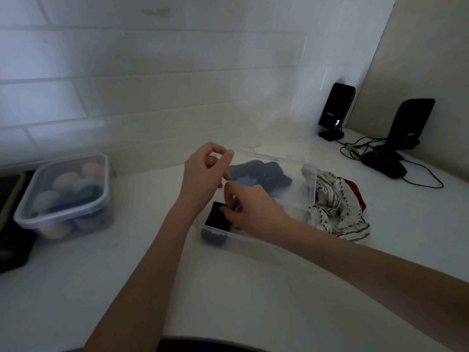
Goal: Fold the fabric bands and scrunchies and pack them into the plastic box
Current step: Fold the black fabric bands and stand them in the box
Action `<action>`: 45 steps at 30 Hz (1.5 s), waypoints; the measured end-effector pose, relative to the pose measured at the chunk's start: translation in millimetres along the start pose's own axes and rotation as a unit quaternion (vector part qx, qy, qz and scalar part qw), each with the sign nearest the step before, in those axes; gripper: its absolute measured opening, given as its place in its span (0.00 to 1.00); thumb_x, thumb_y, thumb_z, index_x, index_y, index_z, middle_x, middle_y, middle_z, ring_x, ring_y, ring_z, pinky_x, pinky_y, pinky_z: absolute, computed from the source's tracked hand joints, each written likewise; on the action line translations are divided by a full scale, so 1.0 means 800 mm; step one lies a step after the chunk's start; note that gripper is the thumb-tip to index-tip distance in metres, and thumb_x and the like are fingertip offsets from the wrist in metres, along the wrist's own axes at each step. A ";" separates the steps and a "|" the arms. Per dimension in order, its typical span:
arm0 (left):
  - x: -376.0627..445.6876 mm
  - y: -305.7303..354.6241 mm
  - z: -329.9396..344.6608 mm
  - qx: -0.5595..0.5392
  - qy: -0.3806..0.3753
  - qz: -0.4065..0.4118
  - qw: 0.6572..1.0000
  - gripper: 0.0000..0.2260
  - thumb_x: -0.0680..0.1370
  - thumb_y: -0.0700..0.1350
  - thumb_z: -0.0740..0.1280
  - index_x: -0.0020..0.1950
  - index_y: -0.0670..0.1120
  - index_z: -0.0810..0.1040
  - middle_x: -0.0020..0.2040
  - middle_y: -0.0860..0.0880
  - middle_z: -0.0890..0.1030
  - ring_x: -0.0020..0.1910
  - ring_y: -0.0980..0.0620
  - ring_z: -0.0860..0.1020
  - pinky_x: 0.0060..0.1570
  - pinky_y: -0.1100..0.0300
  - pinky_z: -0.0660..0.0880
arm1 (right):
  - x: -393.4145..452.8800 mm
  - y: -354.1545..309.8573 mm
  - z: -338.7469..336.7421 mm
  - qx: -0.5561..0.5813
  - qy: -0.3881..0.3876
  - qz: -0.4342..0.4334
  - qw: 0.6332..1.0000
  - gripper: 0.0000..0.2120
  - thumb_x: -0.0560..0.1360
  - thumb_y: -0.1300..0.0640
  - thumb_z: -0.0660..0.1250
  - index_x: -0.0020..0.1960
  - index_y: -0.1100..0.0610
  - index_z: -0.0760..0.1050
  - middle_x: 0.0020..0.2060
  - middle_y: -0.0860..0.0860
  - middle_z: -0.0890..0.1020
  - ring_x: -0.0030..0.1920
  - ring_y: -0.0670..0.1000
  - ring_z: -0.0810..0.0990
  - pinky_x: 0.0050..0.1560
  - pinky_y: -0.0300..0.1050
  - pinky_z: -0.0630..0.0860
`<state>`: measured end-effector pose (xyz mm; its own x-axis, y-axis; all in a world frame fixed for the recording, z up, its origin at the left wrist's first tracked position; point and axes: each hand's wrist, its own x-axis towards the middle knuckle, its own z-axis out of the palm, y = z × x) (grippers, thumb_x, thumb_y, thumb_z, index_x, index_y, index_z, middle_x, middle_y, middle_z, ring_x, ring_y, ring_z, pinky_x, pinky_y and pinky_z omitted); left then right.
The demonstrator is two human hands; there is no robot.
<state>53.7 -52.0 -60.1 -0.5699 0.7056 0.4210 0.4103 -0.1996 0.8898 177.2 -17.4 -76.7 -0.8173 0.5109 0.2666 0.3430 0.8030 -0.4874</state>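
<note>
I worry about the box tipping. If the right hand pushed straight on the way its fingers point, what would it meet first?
Most likely the folded black band at the left end of the plastic box. The right hand points left and slightly down, fingertips already at the band. Beyond it comes the box's end wall; depth is hard to judge.

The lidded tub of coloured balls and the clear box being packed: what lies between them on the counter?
In the head view, only the left forearm crosses above that stretch; the white counter beneath is bare.
</note>
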 end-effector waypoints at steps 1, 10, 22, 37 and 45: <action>0.001 0.000 0.000 0.001 -0.002 -0.001 1.000 0.07 0.77 0.44 0.66 0.46 0.40 0.76 0.27 0.46 0.77 0.22 0.60 0.73 0.25 0.65 0.70 | 0.000 0.000 0.000 -0.001 -0.005 0.011 1.000 0.07 0.75 0.58 0.65 0.42 0.59 0.69 0.39 0.59 0.80 0.37 0.57 0.79 0.40 0.57 0.79; 0.000 -0.001 0.001 0.042 -0.017 0.024 0.999 0.08 0.77 0.46 0.66 0.45 0.41 0.77 0.27 0.44 0.78 0.22 0.60 0.73 0.26 0.66 0.71 | 0.003 -0.002 -0.002 -0.074 -0.039 0.015 0.996 0.09 0.74 0.51 0.67 0.44 0.57 0.77 0.41 0.54 0.83 0.39 0.53 0.80 0.43 0.52 0.80; 0.000 -0.004 0.001 0.062 -0.017 0.027 0.998 0.08 0.76 0.47 0.66 0.44 0.43 0.77 0.26 0.47 0.77 0.23 0.59 0.74 0.26 0.65 0.72 | 0.003 -0.015 -0.014 -0.283 -0.059 -0.101 0.952 0.14 0.78 0.49 0.58 0.58 0.54 0.73 0.49 0.53 0.82 0.45 0.55 0.81 0.39 0.47 0.75; -0.001 -0.004 0.002 0.067 -0.029 0.018 0.997 0.07 0.76 0.47 0.66 0.45 0.44 0.76 0.25 0.50 0.77 0.24 0.59 0.75 0.27 0.65 0.72 | 0.008 -0.004 -0.027 -0.035 -0.213 0.015 0.976 0.15 0.73 0.51 0.68 0.56 0.59 0.77 0.43 0.54 0.83 0.35 0.51 0.79 0.29 0.33 0.76; -0.001 -0.002 0.001 0.067 -0.035 0.013 0.997 0.06 0.77 0.46 0.65 0.45 0.44 0.76 0.26 0.49 0.78 0.24 0.59 0.75 0.26 0.66 0.72 | 0.012 -0.017 -0.024 -0.117 -0.185 0.023 0.975 0.21 0.72 0.43 0.66 0.57 0.58 0.77 0.46 0.54 0.82 0.44 0.53 0.80 0.46 0.49 0.79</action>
<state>54.2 -51.4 -62.2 -0.5082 0.7479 0.4270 0.5183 -0.1304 0.8452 173.8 -17.5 -51.6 -0.8952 0.4363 -0.0912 0.4436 0.8522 -0.2774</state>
